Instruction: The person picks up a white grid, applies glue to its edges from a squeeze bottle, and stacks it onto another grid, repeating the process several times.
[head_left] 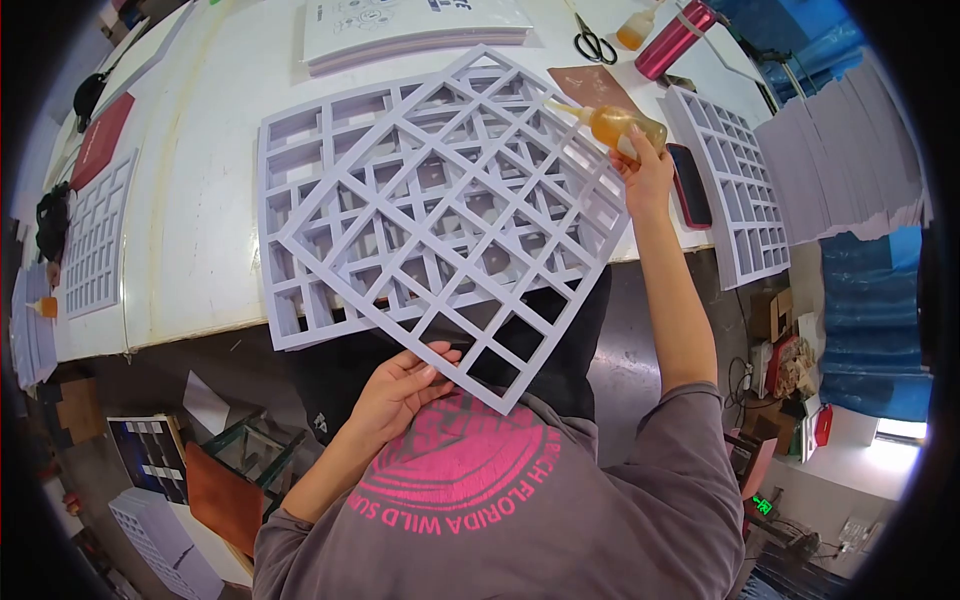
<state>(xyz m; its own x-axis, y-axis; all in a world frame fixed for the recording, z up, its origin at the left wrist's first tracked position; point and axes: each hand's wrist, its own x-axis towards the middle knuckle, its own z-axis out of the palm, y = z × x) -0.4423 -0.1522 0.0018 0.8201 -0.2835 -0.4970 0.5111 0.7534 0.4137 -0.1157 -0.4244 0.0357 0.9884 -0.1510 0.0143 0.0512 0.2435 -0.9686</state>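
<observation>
A pale grey lattice frame point(447, 253) lies turned at an angle over another lattice frame point(292, 190) on the white table point(190, 230). Its near corner juts past the table edge toward my body. My left hand point(405, 388) grips the rim close to that corner, thumb on top and fingers partly beneath. In my right hand point(643, 170) is a bottle of amber liquid point(625, 130), tilted, its thin nozzle pointing left over the far right part of the turned frame.
Beyond the frames are a white stack point(415, 35), black scissors point(594, 42), a red flask point(676, 40) and a second amber bottle point(634, 30). At right, a phone point(688, 186) lies beside another lattice stack point(735, 190). A smaller lattice point(101, 235) rests at left.
</observation>
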